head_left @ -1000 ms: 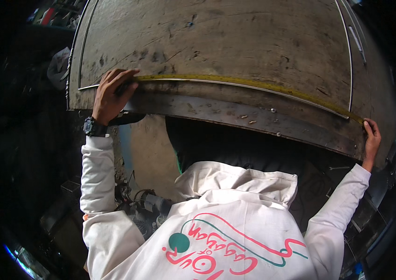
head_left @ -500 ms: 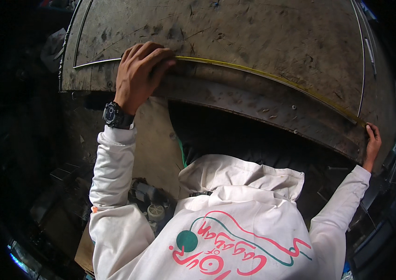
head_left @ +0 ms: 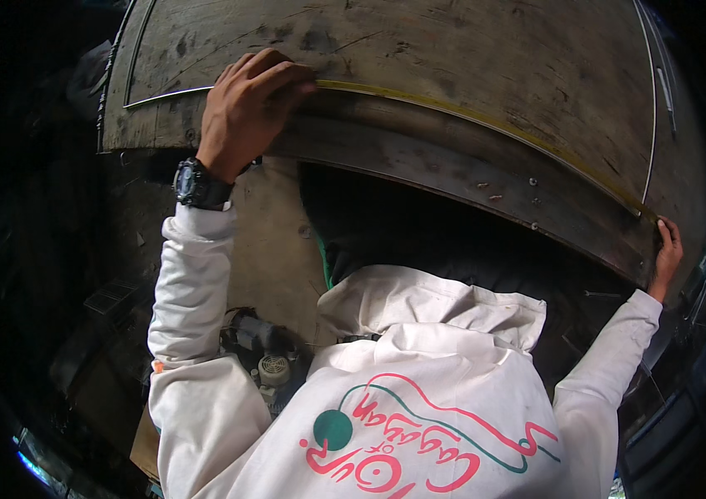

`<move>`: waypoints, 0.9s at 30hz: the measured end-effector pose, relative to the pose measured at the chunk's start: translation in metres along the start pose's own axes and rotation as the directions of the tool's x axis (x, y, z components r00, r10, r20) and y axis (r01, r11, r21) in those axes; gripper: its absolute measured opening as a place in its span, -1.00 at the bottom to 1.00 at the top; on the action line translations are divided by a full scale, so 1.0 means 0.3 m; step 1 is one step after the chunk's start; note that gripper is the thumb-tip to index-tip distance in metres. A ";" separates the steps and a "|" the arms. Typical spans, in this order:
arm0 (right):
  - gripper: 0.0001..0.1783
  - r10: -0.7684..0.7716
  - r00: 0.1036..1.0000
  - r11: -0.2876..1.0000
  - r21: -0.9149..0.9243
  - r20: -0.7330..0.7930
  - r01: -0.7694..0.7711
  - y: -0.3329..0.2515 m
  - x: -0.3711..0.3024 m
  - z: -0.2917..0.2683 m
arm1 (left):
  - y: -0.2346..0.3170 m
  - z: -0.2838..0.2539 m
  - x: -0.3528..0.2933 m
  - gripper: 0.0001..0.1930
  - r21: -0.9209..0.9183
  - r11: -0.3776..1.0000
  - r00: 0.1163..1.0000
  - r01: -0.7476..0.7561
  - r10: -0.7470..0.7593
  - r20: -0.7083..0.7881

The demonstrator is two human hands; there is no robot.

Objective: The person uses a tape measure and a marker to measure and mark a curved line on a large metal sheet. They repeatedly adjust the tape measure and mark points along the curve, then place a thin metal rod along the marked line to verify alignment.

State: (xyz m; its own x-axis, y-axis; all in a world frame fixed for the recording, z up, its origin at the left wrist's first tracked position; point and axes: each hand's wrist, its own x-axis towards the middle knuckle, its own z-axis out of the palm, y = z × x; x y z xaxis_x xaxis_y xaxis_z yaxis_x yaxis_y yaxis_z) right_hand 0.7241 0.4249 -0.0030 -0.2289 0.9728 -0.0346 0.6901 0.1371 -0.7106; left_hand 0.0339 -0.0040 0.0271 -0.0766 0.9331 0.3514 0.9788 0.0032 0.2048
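A yellow tape measure blade (head_left: 522,139) stretches along the near bar of a thin metal frame (head_left: 653,108) lying on a worn wooden tabletop (head_left: 453,50). My left hand (head_left: 250,104), with a black watch on its wrist, curls over that bar left of centre. The yellow blade runs out from under its fingers, and whatever sits inside the palm is hidden. At the frame's near right corner, my right hand (head_left: 667,249) pinches the blade's other end between thumb and fingers.
A dark metal beam (head_left: 419,166) with a few small nuts or bolts on it runs along the table's near edge. Below left sits a dark motor-like machine (head_left: 274,366). Thin metal strips (head_left: 665,87) lie right of the frame.
The view has shifted slightly, so table and frame sit higher on the left. Both hands stay at nearly the same spots along the blade; the left fingers are a little blurred.
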 end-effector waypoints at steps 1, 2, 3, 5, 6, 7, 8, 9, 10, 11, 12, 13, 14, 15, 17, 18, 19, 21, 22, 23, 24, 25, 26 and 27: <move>-0.76 0.008 1.000 1.000 0.025 0.005 -0.008 0.008 0.004 -0.002 | -0.004 0.003 0.001 -0.82 -0.004 1.000 1.000 0.010 -0.010 0.009; -0.77 -0.032 0.999 0.997 0.065 0.011 0.032 0.017 0.002 -0.009 | -0.007 0.004 0.003 -0.82 -0.008 1.000 1.000 0.020 -0.020 0.017; -0.77 -0.032 0.999 0.996 0.089 0.013 0.031 0.011 0.000 -0.002 | -0.006 -0.001 0.001 -0.82 -0.004 0.999 0.999 0.034 -0.034 0.031; -0.77 -0.031 0.999 0.990 0.140 0.017 0.028 -0.021 -0.022 0.032 | 0.002 -0.008 0.011 -0.81 -0.012 0.999 0.999 0.039 -0.039 0.037; -0.78 -0.040 0.999 0.990 0.139 0.022 0.036 -0.043 -0.035 0.050 | 0.005 -0.008 0.013 -0.81 -0.009 0.999 0.999 0.036 -0.036 0.034; -0.78 -0.048 0.998 0.990 0.137 0.027 0.044 -0.067 -0.046 0.066 | 0.008 -0.009 0.014 -0.80 -0.007 0.999 0.999 0.033 -0.033 0.031; -0.78 -0.057 0.998 0.989 0.136 0.033 0.052 -0.076 -0.051 0.078 | 0.011 -0.009 0.016 -0.80 -0.009 0.999 0.999 0.037 -0.037 0.038; -0.78 -0.071 0.997 0.990 0.123 0.038 0.066 -0.075 -0.050 0.080 | 0.013 -0.012 0.019 -0.80 -0.013 0.999 0.998 0.041 -0.040 0.043; -0.78 -0.085 0.995 0.991 0.111 0.044 0.080 -0.070 -0.046 0.081 | 0.015 -0.015 0.022 -0.80 -0.016 0.999 0.998 0.045 -0.044 0.047; -0.79 -0.100 0.994 0.991 0.099 0.050 0.095 -0.067 -0.042 0.083 | 0.014 -0.019 0.023 -0.80 -0.017 0.999 0.998 0.041 -0.040 0.052; -0.79 -0.110 0.992 0.992 0.068 0.056 0.106 -0.067 -0.036 0.081 | 0.014 -0.017 0.022 -0.79 -0.019 0.999 0.998 0.041 -0.040 0.055; -0.79 -0.120 0.991 0.992 0.037 0.063 0.118 -0.067 -0.034 0.077 | 0.015 -0.016 0.022 -0.79 -0.021 0.999 0.998 0.041 -0.040 0.057; -0.78 -0.131 0.989 0.991 0.007 0.070 0.131 -0.067 -0.030 0.074 | 0.013 -0.017 0.028 -0.79 -0.031 0.999 0.997 0.038 -0.036 0.072; -0.78 -0.126 0.990 0.992 0.017 0.062 0.126 -0.060 -0.027 0.069 | 0.011 -0.017 0.040 -0.79 -0.044 0.998 0.996 0.035 -0.031 0.085; -0.78 -0.117 0.992 0.993 0.038 0.046 0.115 -0.045 -0.023 0.064 | 0.015 -0.023 0.055 -0.78 -0.066 0.997 0.993 0.040 -0.032 0.111; -0.78 -0.114 0.993 0.993 0.033 0.041 0.112 -0.043 -0.025 0.061 | 0.017 -0.028 0.064 -0.78 -0.076 0.996 0.991 0.046 -0.037 0.126; -0.78 -0.110 0.993 0.994 0.029 0.035 0.109 -0.040 -0.027 0.058 | 0.018 -0.028 0.067 -0.77 -0.085 0.995 0.989 0.053 -0.040 0.141; -0.77 -0.092 0.995 0.996 0.013 0.025 0.092 -0.049 -0.036 0.063 | 0.014 -0.029 0.059 -0.71 -0.134 0.989 0.989 0.057 -0.038 0.145; -0.77 -0.078 0.997 0.997 0.002 0.021 0.078 -0.064 -0.045 0.069 | 0.011 -0.031 0.053 -0.67 -0.158 0.986 0.988 0.058 -0.035 0.148; -0.77 -0.063 0.998 0.998 -0.009 0.017 0.064 -0.077 -0.053 0.075 | 0.004 -0.032 0.039 -0.63 -0.127 0.992 0.993 0.011 0.004 0.122; -0.77 -0.059 0.998 0.998 -0.010 0.014 0.059 -0.085 -0.053 0.075 | -0.009 -0.037 0.014 -0.59 -0.094 0.995 0.995 -0.036 0.045 0.093; -0.77 -0.053 0.999 0.999 -0.010 0.013 0.053 -0.086 -0.052 0.077 | -0.026 -0.040 -0.013 -0.55 -0.060 0.995 0.994 -0.082 0.086 0.068; -0.76 -0.047 0.999 0.999 -0.011 0.011 0.047 -0.088 -0.050 0.079 | -0.060 -0.047 -0.043 -0.41 -0.105 0.993 0.995 -0.056 0.065 0.079; -0.76 -0.046 0.999 0.999 -0.018 0.010 0.047 -0.091 -0.051 0.081 | -0.073 -0.051 -0.056 -0.39 -0.096 0.993 0.995 -0.065 0.073 0.075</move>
State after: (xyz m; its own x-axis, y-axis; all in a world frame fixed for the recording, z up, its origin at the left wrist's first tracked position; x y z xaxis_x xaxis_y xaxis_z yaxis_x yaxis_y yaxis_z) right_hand 0.6923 0.4018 -0.0002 -0.2678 0.9634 -0.0089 0.6910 0.1856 -0.6986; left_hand 0.0107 -0.0253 0.0305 0.0091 0.9552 0.2960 0.9591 -0.0920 0.2677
